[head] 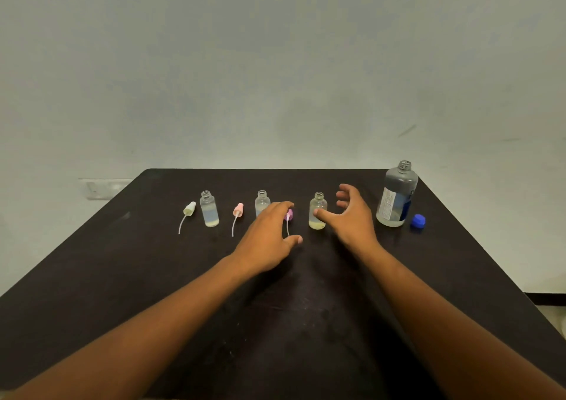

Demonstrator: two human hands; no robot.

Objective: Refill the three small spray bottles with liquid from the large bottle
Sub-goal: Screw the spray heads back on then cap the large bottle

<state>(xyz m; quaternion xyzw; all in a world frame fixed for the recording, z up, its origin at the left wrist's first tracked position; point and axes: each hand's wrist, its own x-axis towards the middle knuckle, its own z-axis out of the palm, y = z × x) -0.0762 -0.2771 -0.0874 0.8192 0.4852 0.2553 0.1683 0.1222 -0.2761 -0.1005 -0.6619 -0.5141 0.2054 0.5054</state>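
Note:
Three small clear bottles stand uncapped in a row on the dark table (306,307): the left bottle (209,209), the middle bottle (262,202) and the right bottle (318,211). Each holds some liquid. A white spray top (189,210), a pink spray top (238,211) and a purple spray top (288,215) lie beside them. My left hand (269,237) hovers open over the purple top and partly hides the middle bottle. My right hand (352,212) is open, thumb near the right bottle. The large bottle (396,195) stands uncapped at the right.
A blue cap (417,220) lies on the table just right of the large bottle. A pale wall rises behind the table's far edge. A wall socket (101,188) sits low at the left.

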